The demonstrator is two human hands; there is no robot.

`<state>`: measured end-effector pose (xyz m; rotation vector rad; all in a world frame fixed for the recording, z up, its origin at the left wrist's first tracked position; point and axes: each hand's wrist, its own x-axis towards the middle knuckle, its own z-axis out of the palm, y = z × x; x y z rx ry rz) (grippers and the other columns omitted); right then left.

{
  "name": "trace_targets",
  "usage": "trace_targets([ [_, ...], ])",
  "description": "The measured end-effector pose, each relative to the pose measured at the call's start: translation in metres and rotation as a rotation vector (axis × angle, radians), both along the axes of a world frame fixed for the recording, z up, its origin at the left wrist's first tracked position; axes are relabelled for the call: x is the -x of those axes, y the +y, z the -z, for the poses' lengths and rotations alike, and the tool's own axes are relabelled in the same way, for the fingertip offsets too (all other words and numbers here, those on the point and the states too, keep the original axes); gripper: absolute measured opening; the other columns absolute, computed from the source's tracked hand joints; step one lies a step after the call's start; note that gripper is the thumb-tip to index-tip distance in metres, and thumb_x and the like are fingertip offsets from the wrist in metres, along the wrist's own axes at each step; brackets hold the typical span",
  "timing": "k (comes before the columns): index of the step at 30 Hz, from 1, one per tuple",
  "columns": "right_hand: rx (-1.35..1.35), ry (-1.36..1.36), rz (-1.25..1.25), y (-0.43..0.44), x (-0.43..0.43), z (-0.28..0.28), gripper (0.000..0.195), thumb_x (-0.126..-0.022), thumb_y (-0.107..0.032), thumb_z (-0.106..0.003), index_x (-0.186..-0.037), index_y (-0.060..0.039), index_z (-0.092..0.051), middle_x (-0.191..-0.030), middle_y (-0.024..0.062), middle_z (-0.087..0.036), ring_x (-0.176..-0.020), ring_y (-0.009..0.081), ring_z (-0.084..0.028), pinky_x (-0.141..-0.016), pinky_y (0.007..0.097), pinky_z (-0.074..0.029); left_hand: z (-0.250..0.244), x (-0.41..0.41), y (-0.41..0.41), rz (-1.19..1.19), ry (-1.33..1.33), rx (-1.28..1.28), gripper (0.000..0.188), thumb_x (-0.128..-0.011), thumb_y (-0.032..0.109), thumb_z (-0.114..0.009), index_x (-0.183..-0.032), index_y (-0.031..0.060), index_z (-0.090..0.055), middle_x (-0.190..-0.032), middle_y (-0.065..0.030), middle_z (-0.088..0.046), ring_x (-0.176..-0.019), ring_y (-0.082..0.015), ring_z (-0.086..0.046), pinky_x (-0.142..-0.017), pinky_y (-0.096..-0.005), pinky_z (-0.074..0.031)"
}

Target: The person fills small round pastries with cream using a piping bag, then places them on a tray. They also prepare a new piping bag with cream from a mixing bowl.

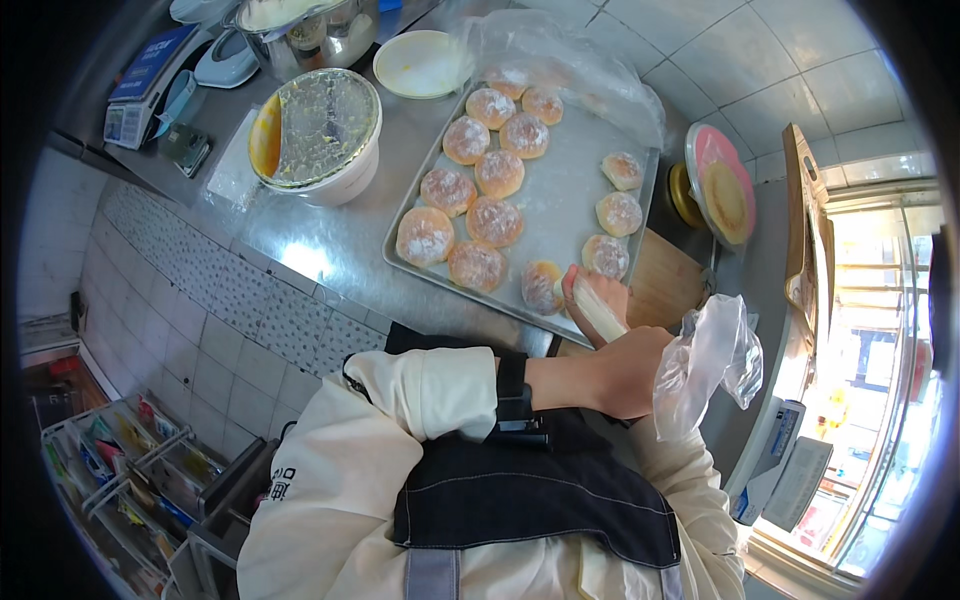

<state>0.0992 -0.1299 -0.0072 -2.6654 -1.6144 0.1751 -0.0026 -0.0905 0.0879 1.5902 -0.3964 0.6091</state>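
My left hand reaches across my body, closed around a clear plastic piping bag of pale filling. The loose top of the bag crumples out beyond the fist. Farther forward, my right hand is around the narrow end of the bag, its wrist partly hidden behind the left one. The bag's tip meets the right side of a sugar-dusted round bun. This bun lies at the near edge of a metal baking tray. Three more dusted buns, the nearest one, line the tray's right side; several others fill its left.
Clear plastic sheeting covers the tray's far end. Left of it stand a white tub with yellow residue, a lid, a steel mixing bowl and a scale. A cake turntable stands right, near a wooden board.
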Motion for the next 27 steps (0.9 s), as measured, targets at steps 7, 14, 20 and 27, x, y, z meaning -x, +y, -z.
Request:
trace_targets([
  [7, 0.042, 0.050, -0.004, 0.002, 0.000, 0.002, 0.050, -0.097, -0.038, -0.035, -0.067, -0.0066, -0.061, -0.066, 0.0200, -0.061, -0.063, 0.0416, -0.061, -0.059, 0.0502, -0.049, -0.004, 0.004, 0.003, 0.064, 0.016, 0.018, 0.015, -0.075, 0.019, -0.063, -0.081, 0.0059, -0.060, -0.074, -0.0143, -0.063, -0.070, -0.0348, -0.061, -0.062, -0.0426, -0.047],
  [14, -0.085, 0.253, 0.149, -0.001, 0.013, -0.022, 0.023, -0.094, -0.029, -0.049, -0.096, -0.0072, -0.057, -0.077, 0.0182, -0.065, -0.074, 0.0383, -0.064, -0.065, 0.0449, -0.050, 0.001, -0.002, 0.007, 0.043, 0.055, -0.048, 0.014, -0.073, 0.017, -0.065, -0.075, 0.0049, -0.059, -0.075, -0.0126, -0.062, -0.070, -0.0309, -0.059, -0.065, -0.0389, -0.046],
  [20, -0.325, 0.608, 0.116, -0.012, 0.004, -0.005, 0.011, -0.089, -0.015, -0.060, -0.097, -0.0080, -0.060, -0.076, 0.0135, -0.065, -0.071, 0.0333, -0.064, -0.067, 0.0380, -0.050, 0.006, -0.009, 0.002, -0.002, -0.080, -0.093, 0.015, -0.073, 0.015, -0.064, -0.081, 0.0038, -0.060, -0.078, -0.0121, -0.062, -0.073, -0.0303, -0.059, -0.068, -0.0387, -0.047],
  [27, -0.288, 0.324, -0.027, -0.006, 0.006, 0.001, 0.011, -0.086, -0.016, -0.062, -0.092, -0.0074, -0.065, -0.077, 0.0145, -0.066, -0.071, 0.0333, -0.064, -0.067, 0.0400, -0.050, 0.005, -0.004, 0.004, 0.054, -0.025, 0.034, 0.017, -0.077, 0.011, -0.065, -0.091, 0.0029, -0.061, -0.079, -0.0120, -0.063, -0.072, -0.0275, -0.060, -0.067, -0.0355, -0.047],
])
